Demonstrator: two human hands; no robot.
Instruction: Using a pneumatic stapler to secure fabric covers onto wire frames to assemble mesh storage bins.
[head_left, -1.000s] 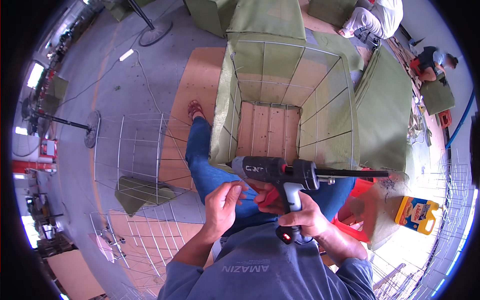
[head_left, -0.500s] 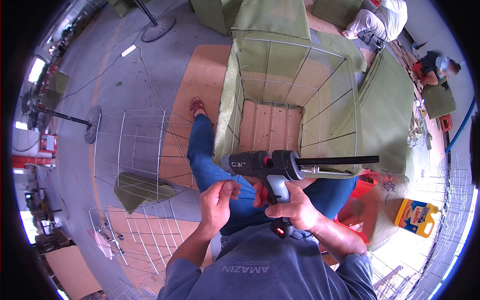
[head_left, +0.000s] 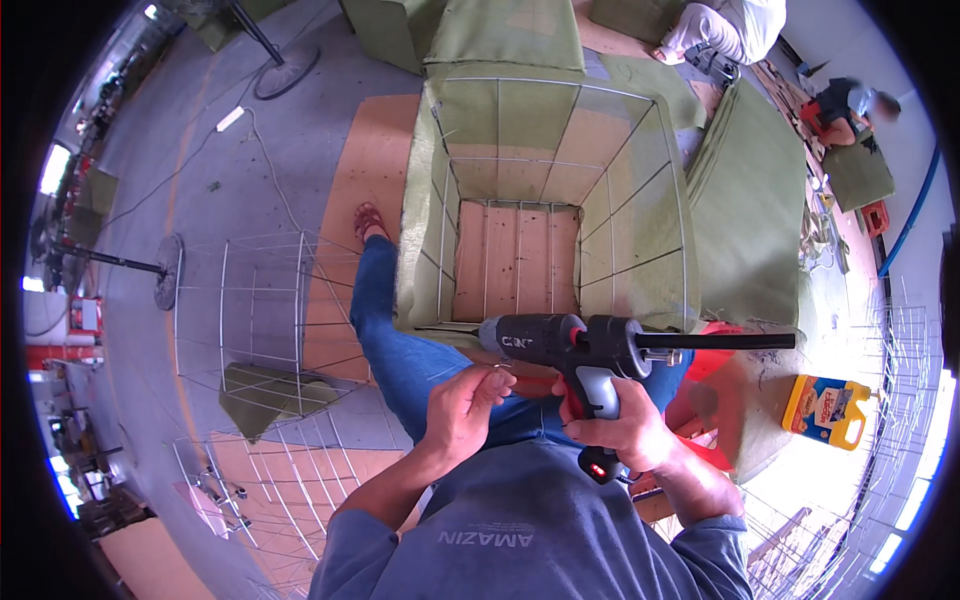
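The right hand (head_left: 628, 428) hides part of the glue gun (head_left: 548, 338).

Bright light entered from white-glaring rectangular openings (head_left: 57, 170) at the left rim; the pale floor (head_left: 785, 468) at lower right was overexposed. The black-and-grey pistol-shaped tool (head_left: 545, 340) appeared sharp, whereas thin silver wire grids (head_left: 905, 375) bowed with fisheye distortion.

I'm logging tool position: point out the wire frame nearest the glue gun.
The green-clothed frame ahead, just beyond the glue gun in the right hand. The bare frame at left and the mesh at far right are farther off.
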